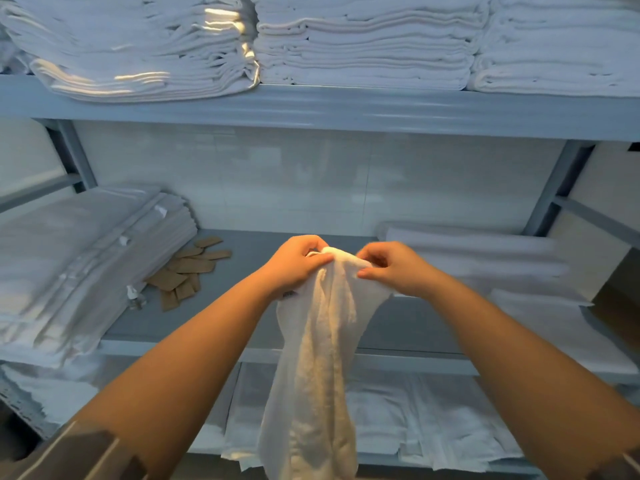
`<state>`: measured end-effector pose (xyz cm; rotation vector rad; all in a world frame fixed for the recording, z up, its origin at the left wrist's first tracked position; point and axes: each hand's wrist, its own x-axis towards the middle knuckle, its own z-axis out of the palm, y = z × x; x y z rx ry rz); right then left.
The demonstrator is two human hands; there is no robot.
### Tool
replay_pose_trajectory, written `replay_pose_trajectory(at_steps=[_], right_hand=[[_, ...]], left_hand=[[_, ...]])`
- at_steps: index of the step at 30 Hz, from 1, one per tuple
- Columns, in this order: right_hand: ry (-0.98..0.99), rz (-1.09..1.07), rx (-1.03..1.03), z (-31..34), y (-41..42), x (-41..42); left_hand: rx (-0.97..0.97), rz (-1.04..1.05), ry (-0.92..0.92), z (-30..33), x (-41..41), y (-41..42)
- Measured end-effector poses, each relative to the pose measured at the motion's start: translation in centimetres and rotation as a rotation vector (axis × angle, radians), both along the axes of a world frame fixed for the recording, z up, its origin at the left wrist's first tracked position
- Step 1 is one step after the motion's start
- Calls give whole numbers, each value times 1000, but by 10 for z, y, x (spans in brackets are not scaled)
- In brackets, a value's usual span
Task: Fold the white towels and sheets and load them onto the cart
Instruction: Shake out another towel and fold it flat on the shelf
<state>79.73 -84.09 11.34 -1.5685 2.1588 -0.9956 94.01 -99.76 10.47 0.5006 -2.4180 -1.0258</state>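
A person stands facing a set of blue-grey shelves, seen from a camera on their head. Both bare forearms reach forward to the centre of the view. The left hand (294, 263) and the right hand (391, 268) are close together, each pinching the top edge of one white towel (318, 368) with curled fingers and thumb. The towel hangs straight down from the hands in a loose, bunched column, in front of the middle shelf (263, 327) and touching nothing else that can be seen.

The cloth looks thin, soft and light, with no stiffness: it sags and wrinkles under its own weight. It should not slip or break, but it will collapse wherever it is not held. To fold it, the best hold is probably at the two top corners, hands drawn apart so the edge goes taut.

On the top shelf, far, sit stacks of folded towels (363, 46). On the middle shelf, folded sheets (86, 258) lie at the left, small brown paper packets (187, 268) beside them, more flat linen (485, 258) at the right. No cart is in view.
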Motion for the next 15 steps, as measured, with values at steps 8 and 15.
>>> replay_pose_trajectory(at_steps=[8,15], right_hand=[[-314,-51,-198,4,7,2],[-445,185,-171,7,1,14]], left_hand=[[118,113,-23,-3,11,-6],[444,-17,8,1,11,7]])
